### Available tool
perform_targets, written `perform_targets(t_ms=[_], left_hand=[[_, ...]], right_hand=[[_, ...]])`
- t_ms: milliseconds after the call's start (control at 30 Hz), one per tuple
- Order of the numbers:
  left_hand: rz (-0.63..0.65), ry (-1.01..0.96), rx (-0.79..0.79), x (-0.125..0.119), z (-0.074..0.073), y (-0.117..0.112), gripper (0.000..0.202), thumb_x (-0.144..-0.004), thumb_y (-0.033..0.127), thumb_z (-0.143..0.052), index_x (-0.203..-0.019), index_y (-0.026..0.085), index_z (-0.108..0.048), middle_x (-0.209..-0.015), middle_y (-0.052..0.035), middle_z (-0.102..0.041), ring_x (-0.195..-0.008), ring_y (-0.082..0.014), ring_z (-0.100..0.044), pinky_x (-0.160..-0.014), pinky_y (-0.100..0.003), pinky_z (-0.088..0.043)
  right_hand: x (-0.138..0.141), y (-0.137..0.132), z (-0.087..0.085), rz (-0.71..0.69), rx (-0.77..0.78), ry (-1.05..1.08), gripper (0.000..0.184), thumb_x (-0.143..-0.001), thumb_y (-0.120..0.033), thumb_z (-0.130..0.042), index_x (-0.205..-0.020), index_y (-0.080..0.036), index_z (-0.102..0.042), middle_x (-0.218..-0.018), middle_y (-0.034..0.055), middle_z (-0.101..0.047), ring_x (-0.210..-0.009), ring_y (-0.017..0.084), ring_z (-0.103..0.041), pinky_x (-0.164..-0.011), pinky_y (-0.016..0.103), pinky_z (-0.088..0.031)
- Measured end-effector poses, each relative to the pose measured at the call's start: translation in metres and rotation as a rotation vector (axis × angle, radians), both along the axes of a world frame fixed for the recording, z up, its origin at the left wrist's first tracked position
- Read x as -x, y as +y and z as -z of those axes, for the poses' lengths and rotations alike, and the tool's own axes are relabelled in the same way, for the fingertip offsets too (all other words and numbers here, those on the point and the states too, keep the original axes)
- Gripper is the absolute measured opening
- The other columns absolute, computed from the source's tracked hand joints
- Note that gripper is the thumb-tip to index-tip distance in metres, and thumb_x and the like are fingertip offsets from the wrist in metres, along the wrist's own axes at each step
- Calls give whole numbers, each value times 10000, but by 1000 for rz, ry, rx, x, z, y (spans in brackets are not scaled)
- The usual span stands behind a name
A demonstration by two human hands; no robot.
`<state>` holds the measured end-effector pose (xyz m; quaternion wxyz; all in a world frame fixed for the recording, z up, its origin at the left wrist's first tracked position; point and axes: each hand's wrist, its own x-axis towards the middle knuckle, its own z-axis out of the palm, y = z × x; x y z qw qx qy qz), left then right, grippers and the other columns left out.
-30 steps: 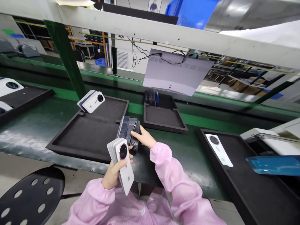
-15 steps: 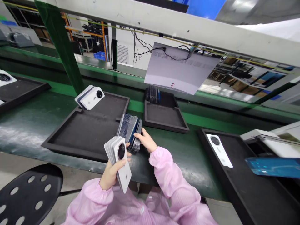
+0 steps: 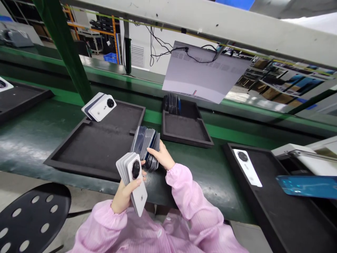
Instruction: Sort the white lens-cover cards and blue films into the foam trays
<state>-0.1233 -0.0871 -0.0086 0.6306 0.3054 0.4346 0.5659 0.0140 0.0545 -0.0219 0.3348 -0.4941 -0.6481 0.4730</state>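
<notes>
While clasped by the wrapped fingers of the left hand [image 3: 123, 195]: white cover stack [image 3: 133, 179], camera ring facing up, held above the near edge of the green desk [image 3: 31, 140]. Right hand [image 3: 162, 156], fingers narrow, pinching the fanned dark stack [image 3: 147, 147] standing at the near right corner of the large black tray [image 3: 92, 147]. Far left on that tray: small white stack [image 3: 98, 107]. Just right: smaller tray [image 3: 184, 130]. Farther right: right tray [image 3: 276, 211] bearing a single white cover [image 3: 247, 167].

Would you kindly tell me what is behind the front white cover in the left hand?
More white covers, fanned, with only their edges showing. The front cover, held in the left hand, hides their faces.
</notes>
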Motion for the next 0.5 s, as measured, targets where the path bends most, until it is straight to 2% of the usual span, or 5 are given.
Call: perform_targets(t_ms=[300,500], left_hand=[[-9,-38,5,-2,1,-1,573,-730,295,-633,-1275,223,-473,-952,-58,-603,-866,-216,-546,-770,-312,-418],[-20,-32,9,-2,1,-2,571,-721,300,-643,-1264,215,-488,-968,-64,-620,-877,-225,-551,-786,-317,-414]], right_hand=[[-4,0,-1,-56,-12,123,594,-744,-363,-589,-1275,-187,-392,-1228,72,-550,-1096,186,-524,-974,323,-385],[-7,-5,-4,14,48,85,455,-713,-231,-478,-1166,-197,-470,-1203,44,-568,-1086,188,-536,-953,298,-403]])
